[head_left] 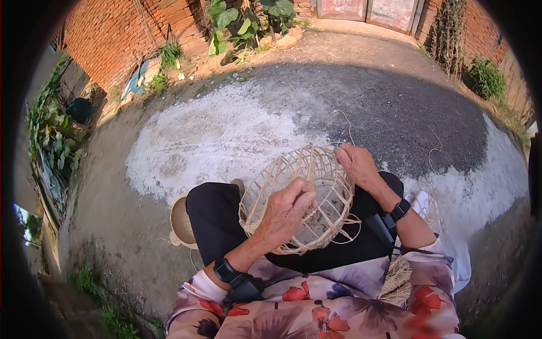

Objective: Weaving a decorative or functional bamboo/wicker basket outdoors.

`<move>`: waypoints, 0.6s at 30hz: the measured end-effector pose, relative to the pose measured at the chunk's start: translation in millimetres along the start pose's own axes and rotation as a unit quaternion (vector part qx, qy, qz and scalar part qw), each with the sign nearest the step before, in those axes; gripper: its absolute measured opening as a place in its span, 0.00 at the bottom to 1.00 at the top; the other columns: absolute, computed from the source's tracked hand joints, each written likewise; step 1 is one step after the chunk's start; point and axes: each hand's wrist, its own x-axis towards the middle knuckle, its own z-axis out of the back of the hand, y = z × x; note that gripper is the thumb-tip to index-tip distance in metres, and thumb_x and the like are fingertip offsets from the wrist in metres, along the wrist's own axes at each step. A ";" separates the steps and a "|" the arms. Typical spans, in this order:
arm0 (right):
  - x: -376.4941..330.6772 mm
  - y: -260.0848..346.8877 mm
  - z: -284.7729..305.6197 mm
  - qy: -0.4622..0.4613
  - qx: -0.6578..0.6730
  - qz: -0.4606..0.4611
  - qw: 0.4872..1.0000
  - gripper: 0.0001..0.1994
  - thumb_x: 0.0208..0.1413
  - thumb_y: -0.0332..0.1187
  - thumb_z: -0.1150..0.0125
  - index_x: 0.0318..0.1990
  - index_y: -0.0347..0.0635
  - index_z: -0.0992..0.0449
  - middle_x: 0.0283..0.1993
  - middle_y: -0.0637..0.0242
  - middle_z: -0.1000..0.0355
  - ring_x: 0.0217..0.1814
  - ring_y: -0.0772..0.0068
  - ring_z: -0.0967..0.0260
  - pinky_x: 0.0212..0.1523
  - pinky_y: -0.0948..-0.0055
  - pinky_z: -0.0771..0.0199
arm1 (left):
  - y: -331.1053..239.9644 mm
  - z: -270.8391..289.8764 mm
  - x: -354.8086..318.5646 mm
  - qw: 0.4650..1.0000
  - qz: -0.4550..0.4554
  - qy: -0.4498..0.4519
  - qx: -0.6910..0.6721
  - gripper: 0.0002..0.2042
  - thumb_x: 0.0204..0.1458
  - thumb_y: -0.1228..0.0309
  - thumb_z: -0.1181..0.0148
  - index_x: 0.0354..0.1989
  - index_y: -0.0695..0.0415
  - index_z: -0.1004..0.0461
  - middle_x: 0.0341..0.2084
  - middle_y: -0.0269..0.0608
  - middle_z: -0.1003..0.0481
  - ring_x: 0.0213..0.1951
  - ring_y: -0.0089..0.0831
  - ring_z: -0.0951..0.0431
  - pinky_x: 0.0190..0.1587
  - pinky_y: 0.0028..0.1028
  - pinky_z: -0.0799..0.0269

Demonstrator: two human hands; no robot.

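Observation:
An open-weave basket frame (275,169) of pale strips rests between my knees, its wide mouth turned up toward me. My left hand (287,213) is closed over the middle of the frame, fingers curled in; what they grip is hidden. At the frame's far right rim, my right hand (357,163) pinches a thin strand (347,122), whose free end curves up and away past the fingers. Near the rim by my right knee, a loop of strip (353,233) sticks out.
A finished-looking woven basket (182,222) stands left of my left knee. Right of me lie a bundle of loose strips (398,279) and a white sack (458,254). White powder (209,133) covers part of the ground. Leafy plants (243,25) and a brick wall (116,42) stand beyond.

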 end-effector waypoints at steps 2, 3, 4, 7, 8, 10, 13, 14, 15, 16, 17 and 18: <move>4.3 -8.1 -3.9 0.003 -0.008 -0.008 1.000 0.19 0.58 0.47 0.48 0.32 0.37 0.28 0.25 0.45 0.31 0.29 0.41 0.31 0.30 0.53 0.34 | 9.2 8.4 8.1 0.991 0.069 -0.047 -0.103 0.09 0.63 0.66 0.50 0.32 0.57 0.33 0.25 0.31 0.27 0.29 0.19 0.31 0.34 0.21 0.35; 6.3 -8.1 -8.9 0.032 0.034 -0.030 0.998 0.20 0.58 0.50 0.48 0.33 0.38 0.27 0.22 0.48 0.32 0.26 0.47 0.32 0.28 0.57 0.34 | 19.8 13.3 11.3 0.991 0.070 -0.047 -0.104 0.09 0.63 0.66 0.50 0.32 0.57 0.33 0.25 0.31 0.27 0.29 0.19 0.31 0.34 0.21 0.35; 7.4 -4.2 -9.3 0.061 0.075 -0.052 0.994 0.22 0.57 0.53 0.48 0.33 0.39 0.26 0.20 0.51 0.33 0.24 0.54 0.32 0.26 0.60 0.35 | 27.8 18.9 14.4 0.980 0.077 -0.074 -0.165 0.09 0.63 0.66 0.50 0.31 0.56 0.33 0.25 0.31 0.28 0.29 0.19 0.32 0.35 0.21 0.36; 10.6 1.9 8.9 0.103 0.313 -0.201 0.922 0.22 0.57 0.54 0.47 0.31 0.42 0.25 0.18 0.65 0.35 0.22 0.72 0.36 0.23 0.72 0.38 | 35.7 31.9 22.2 0.960 0.081 -0.111 -0.243 0.08 0.62 0.66 0.50 0.31 0.54 0.34 0.25 0.31 0.29 0.28 0.18 0.35 0.36 0.20 0.38; 11.1 -0.3 15.2 0.102 0.310 -0.206 0.923 0.22 0.57 0.54 0.47 0.31 0.42 0.25 0.18 0.65 0.35 0.22 0.72 0.36 0.23 0.72 0.38 | 36.2 35.9 25.4 0.956 0.080 -0.127 -0.253 0.08 0.62 0.67 0.50 0.31 0.53 0.34 0.24 0.31 0.30 0.28 0.18 0.36 0.35 0.20 0.39; 13.8 -6.0 26.3 0.041 0.336 -0.172 0.925 0.19 0.61 0.50 0.49 0.33 0.43 0.25 0.20 0.76 0.39 0.19 0.86 0.45 0.19 0.81 0.45 | 33.0 47.2 31.9 0.954 0.057 -0.141 -0.258 0.07 0.62 0.67 0.50 0.31 0.53 0.34 0.25 0.31 0.30 0.28 0.18 0.35 0.36 0.20 0.39; 17.7 -28.8 25.1 0.058 0.310 -0.220 0.923 0.14 0.59 0.45 0.45 0.31 0.44 0.25 0.19 0.77 0.38 0.18 0.86 0.45 0.18 0.81 0.45 | 35.6 62.1 46.4 0.950 0.022 -0.175 -0.258 0.07 0.62 0.67 0.50 0.31 0.52 0.34 0.26 0.31 0.30 0.28 0.18 0.35 0.36 0.20 0.39; 18.2 -42.7 19.0 0.069 0.291 -0.234 0.925 0.13 0.58 0.43 0.44 0.31 0.45 0.25 0.18 0.77 0.38 0.17 0.86 0.45 0.18 0.81 0.45 | 38.2 66.1 52.0 0.947 0.009 -0.195 -0.254 0.07 0.63 0.67 0.50 0.31 0.52 0.34 0.26 0.30 0.30 0.29 0.18 0.35 0.36 0.20 0.40; 17.5 -59.3 10.9 0.080 0.300 -0.244 0.919 0.12 0.54 0.43 0.41 0.30 0.43 0.25 0.20 0.73 0.34 0.18 0.82 0.41 0.16 0.79 0.43 | 41.9 69.0 58.2 0.944 0.001 -0.210 -0.254 0.07 0.62 0.67 0.50 0.31 0.52 0.34 0.26 0.30 0.30 0.29 0.18 0.35 0.36 0.20 0.39; 17.2 -72.0 2.8 0.080 0.301 -0.248 0.917 0.12 0.54 0.43 0.41 0.30 0.43 0.25 0.20 0.73 0.34 0.18 0.82 0.41 0.16 0.79 0.43 | 45.3 71.7 62.6 0.944 0.004 -0.208 -0.255 0.07 0.62 0.67 0.50 0.31 0.52 0.34 0.26 0.30 0.30 0.29 0.18 0.35 0.36 0.20 0.39; 16.8 -85.1 -6.0 0.104 0.294 -0.270 0.911 0.11 0.53 0.41 0.41 0.30 0.43 0.25 0.20 0.72 0.33 0.17 0.81 0.40 0.15 0.78 0.43 | 49.9 73.9 66.9 0.942 0.001 -0.231 -0.244 0.07 0.63 0.67 0.50 0.31 0.53 0.33 0.26 0.30 0.30 0.29 0.18 0.35 0.36 0.20 0.39; 17.0 -99.9 -16.6 0.127 0.288 -0.293 0.903 0.11 0.52 0.40 0.41 0.30 0.42 0.25 0.21 0.71 0.32 0.17 0.80 0.39 0.14 0.77 0.42 | 57.0 76.5 71.9 0.939 -0.002 -0.254 -0.233 0.08 0.63 0.67 0.50 0.31 0.54 0.33 0.26 0.30 0.30 0.29 0.18 0.35 0.37 0.20 0.39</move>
